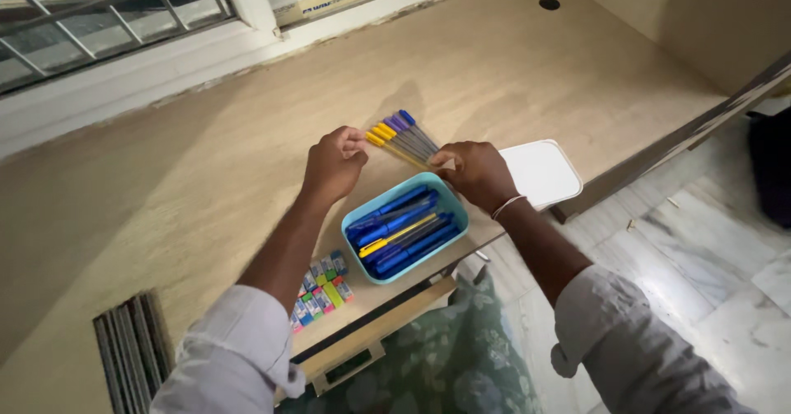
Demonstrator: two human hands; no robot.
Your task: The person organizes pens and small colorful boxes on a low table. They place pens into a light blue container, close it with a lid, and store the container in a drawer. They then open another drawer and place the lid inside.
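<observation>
Both hands pinch a fanned row of pens (401,138) on the desk (206,175): left hand (334,165) at its nine o'clock end, right hand (476,175) at four o'clock, just above the blue pen box (404,228).

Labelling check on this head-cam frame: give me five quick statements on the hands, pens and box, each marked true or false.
1. Both hands, left hand and right hand, touch a fanned row of pens lying on the desk. True.
2. The pens in the fan all have red caps. False: their caps are yellow, purple and blue.
3. The light blue box holds mostly blue pens plus a yellow one. True.
4. The white lid sits closed on the box. False: it lies on the desk, beside the right hand.
5. Small coloured erasers lie inside the box. False: they sit on the desk near the left forearm.
</observation>
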